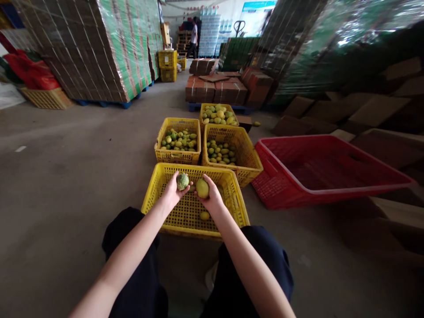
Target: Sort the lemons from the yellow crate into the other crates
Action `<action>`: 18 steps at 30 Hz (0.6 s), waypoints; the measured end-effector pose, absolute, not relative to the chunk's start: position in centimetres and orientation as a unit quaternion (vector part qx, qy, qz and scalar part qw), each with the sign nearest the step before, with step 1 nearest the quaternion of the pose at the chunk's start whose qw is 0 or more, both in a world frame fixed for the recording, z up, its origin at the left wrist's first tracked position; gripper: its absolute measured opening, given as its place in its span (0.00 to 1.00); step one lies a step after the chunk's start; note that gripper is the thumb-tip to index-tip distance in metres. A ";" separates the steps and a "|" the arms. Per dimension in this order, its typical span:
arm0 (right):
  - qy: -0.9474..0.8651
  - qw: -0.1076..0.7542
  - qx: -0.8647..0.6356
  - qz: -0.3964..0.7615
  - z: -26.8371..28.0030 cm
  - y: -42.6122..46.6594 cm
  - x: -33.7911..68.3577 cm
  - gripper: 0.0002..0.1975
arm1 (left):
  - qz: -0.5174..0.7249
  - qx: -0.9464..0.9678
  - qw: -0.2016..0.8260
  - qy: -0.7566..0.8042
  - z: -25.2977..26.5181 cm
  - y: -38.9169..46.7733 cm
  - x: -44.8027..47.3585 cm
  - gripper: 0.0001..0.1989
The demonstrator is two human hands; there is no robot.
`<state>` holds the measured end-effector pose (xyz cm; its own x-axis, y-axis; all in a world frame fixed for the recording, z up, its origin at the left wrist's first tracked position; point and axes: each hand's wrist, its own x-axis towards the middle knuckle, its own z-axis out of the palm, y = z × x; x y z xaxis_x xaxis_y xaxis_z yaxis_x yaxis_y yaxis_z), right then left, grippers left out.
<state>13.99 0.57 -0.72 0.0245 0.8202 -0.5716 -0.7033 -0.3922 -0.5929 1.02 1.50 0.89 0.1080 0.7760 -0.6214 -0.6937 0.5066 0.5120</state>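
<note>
My left hand [172, 190] is closed round a bumpy green lemon [182, 181]. Close beside it, my right hand [212, 194] grips a smooth yellow lemon [202, 188]. Both hands are held over a yellow plastic crate [150, 191] with a perforated floor, right in front of my knees. Inside that crate lies a loose yellow lemon [204, 215]; another fruit shows partly behind my fingers. Just beyond stand a left crate [177, 156] and a right crate [247, 154], both holding many green and yellow lemons.
A third yellow crate [202, 110] of lemons stands farther back. To the right sits a large red crate [274, 176], with flattened cardboard [374, 110] behind it. Bundled cartons [228, 92] rest on a pallet ahead. Wrapped stacks [126, 53] rise at left; a person [194, 37] is far off.
</note>
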 end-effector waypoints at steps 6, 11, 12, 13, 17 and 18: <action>-0.047 0.532 -0.477 0.698 0.2 0.3 14.2 0.05 | 0.482 0.097 0.747 0.447 1.5 1.3 1.1 0.11; -0.022 0.523 -0.414 0.745 0.7 0.1 14.6 0.10 | 0.487 0.087 0.755 0.430 1.0 1.3 1.3 0.17; -0.014 0.522 -0.411 0.747 0.8 0.1 14.6 0.10 | 0.491 0.082 0.755 0.426 1.0 1.3 1.3 0.17; -0.007 0.520 -0.414 0.747 0.7 0.1 14.5 0.11 | 0.496 0.077 0.754 0.423 0.9 1.4 1.2 0.17; 0.010 0.512 -0.436 0.740 0.6 0.3 14.3 0.10 | 0.495 0.052 0.754 0.429 1.2 1.3 1.0 0.17; 0.017 0.514 -0.441 0.736 0.5 0.3 14.2 0.09 | 0.488 0.051 0.756 0.433 1.4 1.3 1.0 0.17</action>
<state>14.17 0.31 0.55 -0.0834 0.7410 -0.6663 -0.7706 -0.4719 -0.4284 1.01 1.30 1.37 0.1483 0.7823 -0.6050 -0.6936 0.5183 0.5002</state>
